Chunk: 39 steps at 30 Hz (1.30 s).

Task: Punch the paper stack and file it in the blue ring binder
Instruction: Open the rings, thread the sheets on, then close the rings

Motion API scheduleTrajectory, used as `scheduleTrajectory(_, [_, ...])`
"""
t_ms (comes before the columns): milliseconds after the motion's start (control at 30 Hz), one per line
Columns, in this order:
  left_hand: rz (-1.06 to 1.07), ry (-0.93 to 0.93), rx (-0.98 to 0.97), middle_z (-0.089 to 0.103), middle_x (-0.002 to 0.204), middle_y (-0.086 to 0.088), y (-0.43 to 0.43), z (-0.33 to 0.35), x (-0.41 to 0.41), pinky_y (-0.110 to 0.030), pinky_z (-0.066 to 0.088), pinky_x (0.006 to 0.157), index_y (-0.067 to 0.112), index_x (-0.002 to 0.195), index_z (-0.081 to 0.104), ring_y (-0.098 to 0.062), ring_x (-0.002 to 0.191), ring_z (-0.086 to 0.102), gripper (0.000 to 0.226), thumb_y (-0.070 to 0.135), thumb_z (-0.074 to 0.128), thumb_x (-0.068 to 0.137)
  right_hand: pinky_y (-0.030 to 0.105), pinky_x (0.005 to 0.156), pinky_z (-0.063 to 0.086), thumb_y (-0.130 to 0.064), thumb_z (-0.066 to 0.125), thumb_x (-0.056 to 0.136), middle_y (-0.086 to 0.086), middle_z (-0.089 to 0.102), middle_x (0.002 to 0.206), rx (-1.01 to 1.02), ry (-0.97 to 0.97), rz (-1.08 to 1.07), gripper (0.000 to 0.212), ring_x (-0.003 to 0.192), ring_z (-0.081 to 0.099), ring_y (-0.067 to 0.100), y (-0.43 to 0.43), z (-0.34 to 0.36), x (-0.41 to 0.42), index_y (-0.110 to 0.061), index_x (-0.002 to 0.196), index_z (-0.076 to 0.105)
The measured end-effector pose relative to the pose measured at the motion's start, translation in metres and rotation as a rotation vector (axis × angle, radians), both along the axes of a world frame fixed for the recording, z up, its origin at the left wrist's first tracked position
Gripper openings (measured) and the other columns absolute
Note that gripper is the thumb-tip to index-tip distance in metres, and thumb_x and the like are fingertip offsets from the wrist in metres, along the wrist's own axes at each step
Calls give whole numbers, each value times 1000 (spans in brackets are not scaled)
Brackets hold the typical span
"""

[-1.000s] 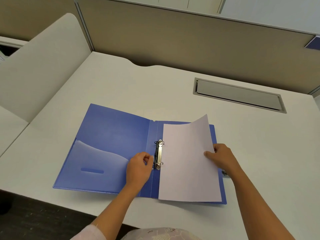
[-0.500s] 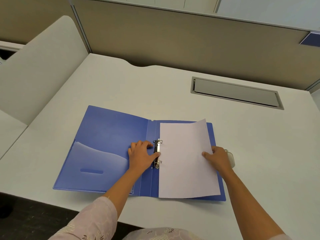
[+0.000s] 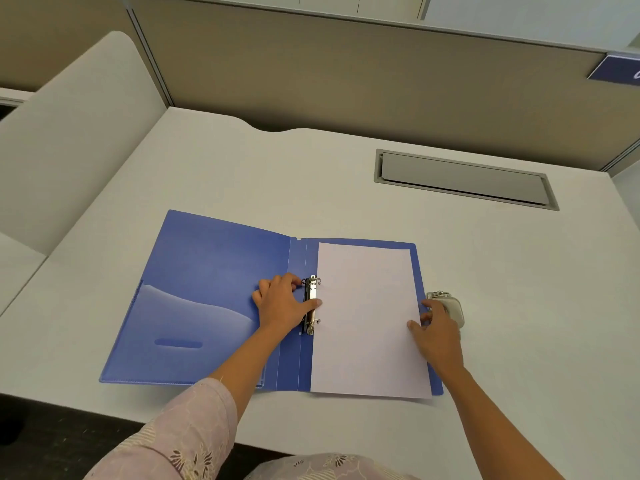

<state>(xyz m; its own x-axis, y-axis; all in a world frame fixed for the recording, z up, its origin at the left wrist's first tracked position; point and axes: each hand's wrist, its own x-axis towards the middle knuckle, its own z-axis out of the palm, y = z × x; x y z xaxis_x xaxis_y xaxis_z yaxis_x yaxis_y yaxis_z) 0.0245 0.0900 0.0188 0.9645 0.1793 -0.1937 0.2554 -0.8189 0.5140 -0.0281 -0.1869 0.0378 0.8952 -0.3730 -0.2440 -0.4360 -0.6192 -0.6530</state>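
The blue ring binder (image 3: 214,282) lies open on the white desk. Its metal ring mechanism (image 3: 310,304) runs along the spine. The white paper stack (image 3: 367,317) lies flat on the right cover, its left edge at the rings. My left hand (image 3: 282,306) rests on the binder beside the mechanism, thumb pressed across the metal bar. At the paper's right edge my right hand (image 3: 436,332) lies with its fingers spread, fingertips on the sheet. A small grey hole punch (image 3: 450,304) sits just beyond that hand, partly hidden by it.
A grey cable hatch (image 3: 464,180) is set into the desk at the back right. Beige partition panels (image 3: 346,74) close the back. A white divider (image 3: 76,133) stands at the left. The desk's front edge runs just below the binder.
The paper's lifted far corner has come down and the sheet now lies flat. My left hand shifted onto the ring mechanism. My right hand slid to the paper's right edge, uncovering the punch.
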Motion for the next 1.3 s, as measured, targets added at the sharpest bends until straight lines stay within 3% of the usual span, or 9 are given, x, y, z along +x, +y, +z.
scheduleTrajectory(100, [-2,5,2,58,108,6,-1,0,0,-35,27,85,29,103,56,-20,110,41,53,64,72,67,30,80,45,-10,64,87,6,58,106,-20,-21,24,47,90,57,22,3,-4,-2,-8,131,47])
scheduleTrajectory(233, [13,14,-11,59,107,6,-2,1,-1,-35,28,86,29,104,56,-21,110,42,50,62,71,70,37,101,42,-13,60,89,11,48,134,-141,-37,95,51,121,49,27,9,-9,-4,-8,137,41])
scheduleTrajectory(400, [61,25,-23,64,100,6,-2,4,-7,-36,32,87,26,104,60,-22,109,46,43,59,65,77,35,108,35,-25,54,92,5,41,145,-321,-103,290,54,135,36,22,25,-11,-9,-15,143,36])
scheduleTrajectory(533, [62,108,-94,68,90,5,-2,2,-11,-39,45,92,27,94,59,-22,99,59,32,57,60,83,35,118,14,-46,38,97,-6,15,158,-324,-57,489,60,147,10,16,38,-22,-9,-27,150,18])
scheduleTrajectory(633, [38,166,-133,67,88,2,-6,4,-12,-39,52,82,25,91,54,-19,85,63,31,55,59,85,37,119,-2,-62,16,90,-12,-6,159,-335,-20,554,69,147,-12,14,40,-35,-8,-33,151,2])
scheduleTrajectory(700, [33,163,-126,67,89,2,-6,5,-11,-36,53,76,23,93,56,-18,82,62,31,53,59,86,38,118,-7,-67,8,86,-14,-12,157,-331,0,561,72,145,-18,15,38,-42,-8,-35,150,-3])
scheduleTrajectory(933, [7,154,-103,64,86,5,-5,11,-11,-27,46,64,24,93,55,-14,78,60,31,53,58,86,40,119,-7,-72,0,83,-14,-17,157,-336,15,584,75,145,-21,16,33,-49,-7,-37,149,-9])
scheduleTrajectory(1300, [10,125,-147,65,85,4,-2,8,-13,-27,49,65,25,94,56,-14,78,60,26,49,60,87,42,120,-5,-76,-9,79,-13,-17,157,-340,-11,564,81,145,-20,16,34,-50,-9,-36,149,-8])
